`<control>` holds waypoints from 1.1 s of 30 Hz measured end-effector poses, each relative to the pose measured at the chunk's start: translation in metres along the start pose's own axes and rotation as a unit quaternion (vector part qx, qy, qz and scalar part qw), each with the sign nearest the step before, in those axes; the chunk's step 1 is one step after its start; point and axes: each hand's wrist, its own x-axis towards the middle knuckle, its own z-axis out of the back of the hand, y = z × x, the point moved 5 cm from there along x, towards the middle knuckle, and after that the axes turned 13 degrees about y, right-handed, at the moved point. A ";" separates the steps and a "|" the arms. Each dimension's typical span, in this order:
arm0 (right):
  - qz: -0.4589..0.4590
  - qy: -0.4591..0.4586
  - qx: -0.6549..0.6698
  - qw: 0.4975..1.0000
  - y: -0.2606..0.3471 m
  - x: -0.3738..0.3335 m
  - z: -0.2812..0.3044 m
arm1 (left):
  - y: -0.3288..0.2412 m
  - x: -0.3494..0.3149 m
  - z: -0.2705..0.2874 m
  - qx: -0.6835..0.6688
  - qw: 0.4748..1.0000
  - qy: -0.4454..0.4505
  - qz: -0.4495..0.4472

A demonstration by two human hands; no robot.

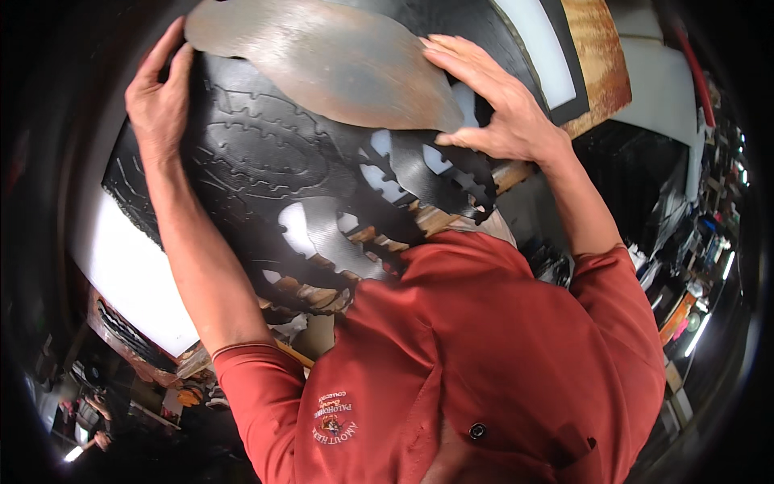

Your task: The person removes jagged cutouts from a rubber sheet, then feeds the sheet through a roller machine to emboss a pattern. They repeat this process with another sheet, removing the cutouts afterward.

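Note:
A sole-shaped metal plate (322, 60), grey-brown and worn, lies across the upper middle over a black rubber sheet (258, 145). My left hand (157, 109) grips its left end between thumb and fingers. At the right end, my right hand (504, 109) holds the edge, fingers on the far side and thumb on the near corner. Under the plate, the rubber sheet carries toothed tread outlines. Its near part is cut into strips and gaps, through which white and brown surfaces show. The plate's far edge runs out of the picture.
A white board (133, 266) lies under the sheet at the left. At the upper right are a black-framed white panel (536, 48) and a stained wooden board (601, 56). Black sheets (633, 177) and cluttered shelving stand to the right. My red shirt (484, 339) meets the sheet's near edge.

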 end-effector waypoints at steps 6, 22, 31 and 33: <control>0.051 -0.073 -0.022 0.996 -0.013 -0.005 -0.011 | -0.006 0.002 0.002 0.015 0.999 0.004 0.037; 0.090 -0.154 -0.006 0.984 -0.016 -0.008 -0.018 | -0.011 0.004 -0.003 0.002 0.996 0.005 0.088; 0.105 -0.049 -0.014 0.993 -0.017 -0.004 -0.010 | -0.020 0.004 0.004 0.156 0.986 -0.003 0.055; 0.072 -0.036 -0.044 0.996 -0.015 -0.005 -0.006 | -0.020 0.003 0.003 0.181 0.980 -0.005 0.086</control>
